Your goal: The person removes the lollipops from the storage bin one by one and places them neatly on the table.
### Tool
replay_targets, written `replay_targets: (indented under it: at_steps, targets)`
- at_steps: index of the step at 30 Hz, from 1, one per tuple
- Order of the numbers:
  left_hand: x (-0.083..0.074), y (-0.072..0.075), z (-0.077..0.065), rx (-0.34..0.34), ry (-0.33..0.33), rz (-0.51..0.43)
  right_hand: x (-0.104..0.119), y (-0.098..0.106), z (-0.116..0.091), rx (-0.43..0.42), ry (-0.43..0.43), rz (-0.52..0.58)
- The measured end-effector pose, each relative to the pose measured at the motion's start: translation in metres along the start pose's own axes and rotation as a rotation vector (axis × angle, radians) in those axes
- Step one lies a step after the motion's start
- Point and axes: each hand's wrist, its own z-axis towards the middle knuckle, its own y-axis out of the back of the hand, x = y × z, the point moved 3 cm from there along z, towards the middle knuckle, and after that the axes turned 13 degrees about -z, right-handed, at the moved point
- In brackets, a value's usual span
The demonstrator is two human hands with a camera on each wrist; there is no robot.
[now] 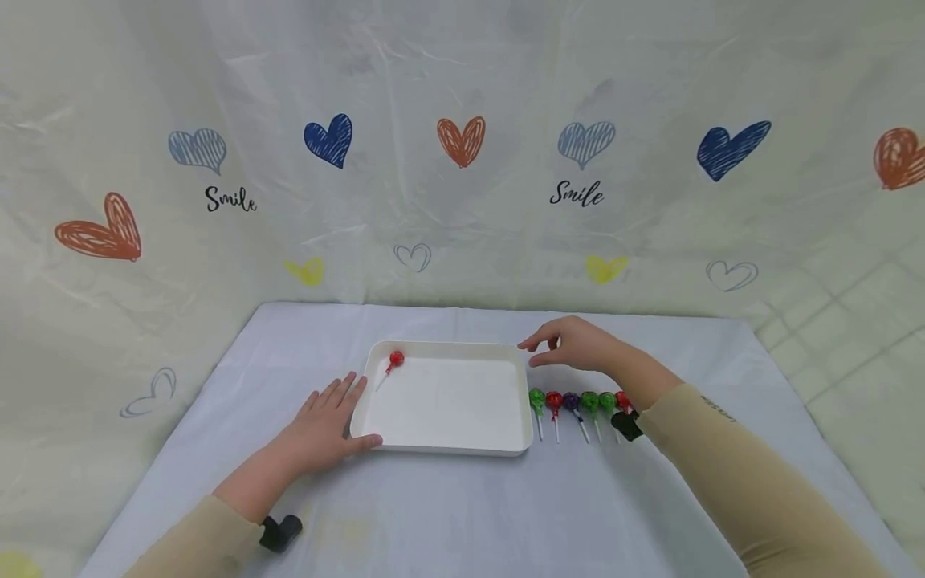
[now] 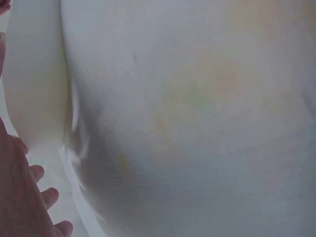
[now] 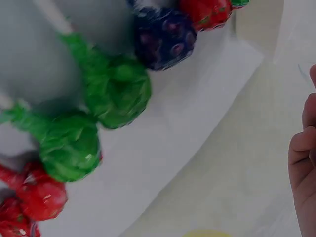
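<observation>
A shallow white tray (image 1: 448,401) lies on the table, with one red-wrapped lollipop (image 1: 397,359) in its far left corner. My left hand (image 1: 325,425) rests along the tray's left side, fingers spread, thumb at the near left corner. Beside the far right corner is my right hand (image 1: 578,343), fingers loosely bent and holding nothing; whether it touches the rim I cannot tell. Several wrapped lollipops stretch in a row right of the tray, among them a green lollipop (image 1: 536,397), a red lollipop (image 1: 554,400) and a purple lollipop (image 3: 165,39). My right forearm partly hides the row's right end.
A white cloth (image 1: 448,514) covers the table, with faint yellowish stains near the front left. Behind it hangs a pale curtain (image 1: 506,241) printed with hearts and "Smile". Dark wrist cameras are strapped at both sleeves.
</observation>
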Motion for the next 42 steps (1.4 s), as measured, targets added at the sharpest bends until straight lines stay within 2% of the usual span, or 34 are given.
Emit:
replay_targets:
  at_steps: [9, 22, 31, 42]
  targets:
    - [0.005, -0.001, -0.001, -0.009, 0.013, -0.017, 0.043, -0.007, 0.041, 0.041, 0.080, -0.023]
    - [0.008, -0.001, -0.001, -0.024, 0.009, -0.024, 0.088, -0.021, 0.078, 0.124, 0.174, -0.152]
    - [0.013, -0.003, 0.003, -0.020, 0.028, -0.014, 0.116, -0.041, 0.109, 0.171, 0.205, -0.276]
    - [0.012, -0.004, 0.007, -0.007, 0.015, -0.004, 0.139, -0.057, 0.134, 0.184, 0.202, -0.353]
